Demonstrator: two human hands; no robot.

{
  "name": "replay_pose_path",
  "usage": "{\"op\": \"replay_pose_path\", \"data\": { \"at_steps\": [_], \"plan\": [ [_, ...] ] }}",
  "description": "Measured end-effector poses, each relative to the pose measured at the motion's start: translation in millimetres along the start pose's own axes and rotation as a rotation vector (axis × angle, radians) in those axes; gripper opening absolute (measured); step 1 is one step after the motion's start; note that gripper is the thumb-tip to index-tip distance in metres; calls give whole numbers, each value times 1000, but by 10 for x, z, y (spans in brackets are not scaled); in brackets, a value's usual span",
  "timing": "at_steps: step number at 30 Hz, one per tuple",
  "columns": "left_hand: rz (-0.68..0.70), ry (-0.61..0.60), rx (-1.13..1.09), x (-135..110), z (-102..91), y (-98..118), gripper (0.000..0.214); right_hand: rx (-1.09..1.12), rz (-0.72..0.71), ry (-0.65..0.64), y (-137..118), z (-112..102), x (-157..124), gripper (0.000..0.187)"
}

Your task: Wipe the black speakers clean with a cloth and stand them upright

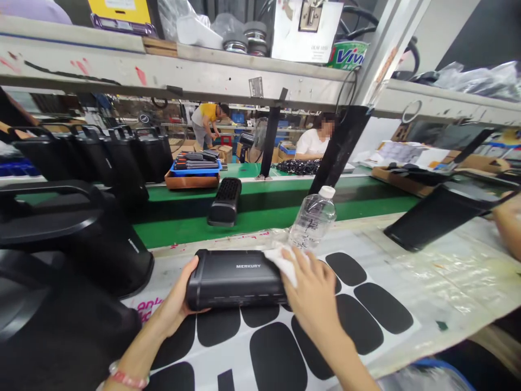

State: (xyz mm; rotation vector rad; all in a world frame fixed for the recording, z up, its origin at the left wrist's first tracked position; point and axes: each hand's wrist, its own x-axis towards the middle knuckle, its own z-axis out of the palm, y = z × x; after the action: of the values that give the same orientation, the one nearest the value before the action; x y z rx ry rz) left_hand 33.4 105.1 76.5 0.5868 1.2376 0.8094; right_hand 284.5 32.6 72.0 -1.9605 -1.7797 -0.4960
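A black speaker-like housing [240, 279] marked MERKURY lies lengthwise in front of me, above a white sheet of black rounded pads [277, 355]. My left hand [179, 293] grips its left end, the thumb on the upper edge and the fingers underneath. With my right hand [309, 288] I press a white cloth or tissue [285, 265] against the housing's right end, which the hand partly hides. Just behind that hand stands a clear plastic bottle [313, 217] with a white cap and handwriting on it.
Large black handled units [73, 233] crowd the left side. Across the green belt [264, 212] sit a smaller black speaker [226, 201] and a blue tray [195, 171]. Another black unit [442, 212] is at right, near another person's arm [508, 222]. A loaded shelf [203, 70] spans overhead.
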Motion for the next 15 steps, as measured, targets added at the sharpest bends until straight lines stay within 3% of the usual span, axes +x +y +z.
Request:
{"op": "replay_pose_path", "data": {
  "at_steps": [2,5,7,9,11,15],
  "plan": [
    [-2,14,-2,-11,14,14,41,-19,204,-70,417,-91,-32,46],
    [-7,36,-7,-37,43,35,39,110,620,-263,923,-223,-106,55],
    [-6,44,-2,-57,61,46,39,237,839,-324,1075,-294,-136,64],
    [6,55,2,-78,78,53,40,332,946,-250,1027,-317,-132,70],
    [19,65,7,-98,91,57,41,462,899,-140,821,-268,-106,69],
    [9,63,3,-113,103,60,41,730,514,-41,394,-41,-95,60]
  ]
}}
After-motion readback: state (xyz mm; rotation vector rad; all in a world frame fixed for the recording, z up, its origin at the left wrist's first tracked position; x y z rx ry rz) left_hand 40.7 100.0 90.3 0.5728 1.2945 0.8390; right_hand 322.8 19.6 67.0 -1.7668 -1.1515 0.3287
